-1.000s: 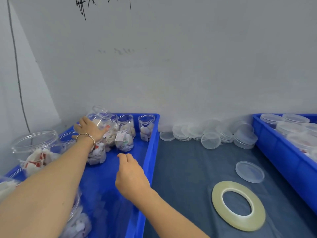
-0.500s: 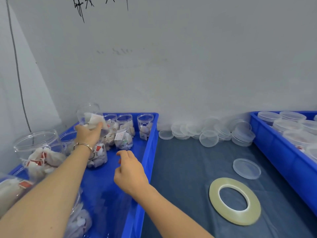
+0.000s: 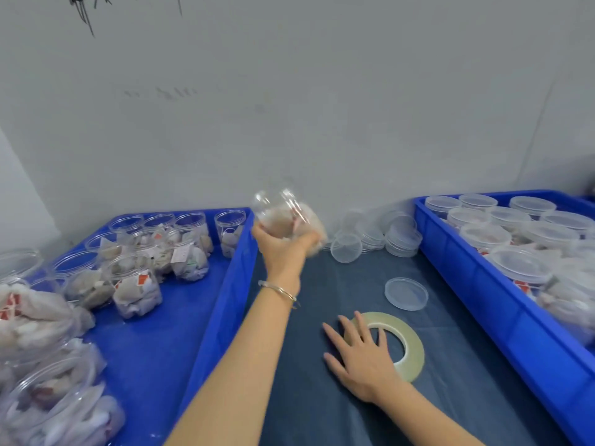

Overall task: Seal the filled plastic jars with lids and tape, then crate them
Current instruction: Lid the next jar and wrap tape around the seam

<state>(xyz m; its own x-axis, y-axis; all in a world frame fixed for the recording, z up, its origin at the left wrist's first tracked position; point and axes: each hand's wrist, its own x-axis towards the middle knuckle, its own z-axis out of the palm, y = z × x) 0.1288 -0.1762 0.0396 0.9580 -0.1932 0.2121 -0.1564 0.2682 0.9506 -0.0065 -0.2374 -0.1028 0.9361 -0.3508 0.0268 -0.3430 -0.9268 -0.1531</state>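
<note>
The clear plastic jar (image 3: 287, 217) held up in the left hand (image 3: 280, 252) is motion-blurred; its contents cannot be identified, and the fingers are concealed behind it. The right hand (image 3: 362, 355) covers the near left part of the pale yellowish tape ring (image 3: 407, 342). The blue plastic crate on the right (image 3: 502, 304) and the blue plastic crate on the left (image 3: 222, 304) are both cut off by the picture's edges. The near left jars (image 3: 48, 410) are blurred and partly out of view.

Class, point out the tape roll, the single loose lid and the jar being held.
tape roll (image 3: 415, 341), head view, right side of ring
loose lid (image 3: 406, 293), head view, centre
held jar (image 3: 291, 217), head view, clear side wall
</note>
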